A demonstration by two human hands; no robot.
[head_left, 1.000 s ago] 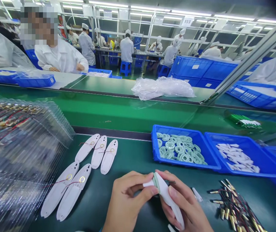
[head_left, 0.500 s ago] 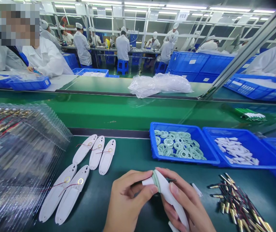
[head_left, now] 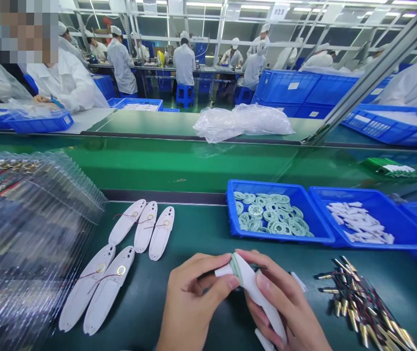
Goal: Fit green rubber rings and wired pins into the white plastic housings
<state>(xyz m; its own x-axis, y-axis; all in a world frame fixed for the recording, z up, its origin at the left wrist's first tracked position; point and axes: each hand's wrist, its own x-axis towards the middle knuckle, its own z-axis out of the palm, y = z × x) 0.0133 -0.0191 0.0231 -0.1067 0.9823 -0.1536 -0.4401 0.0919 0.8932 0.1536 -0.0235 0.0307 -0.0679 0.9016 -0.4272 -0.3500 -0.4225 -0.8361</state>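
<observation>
At the green bench point(head_left: 150, 304), you are gripping a white shell point(head_left: 257, 292) with both hands, your left hand point(head_left: 194, 302) and right hand point(head_left: 285, 304) closed on it, fingers pressing from either side. A pale green ring point(head_left: 234, 269) is sitting around the shell near your left thumb. Five more shells point(head_left: 126, 222) are lying just left of your hands. Ahead, a blue tray point(head_left: 252, 184) is holding more rings, and a second tray point(head_left: 376, 192) is holding white pieces. On your right, brass-tipped wires point(head_left: 362, 304) are lying in a heap.
</observation>
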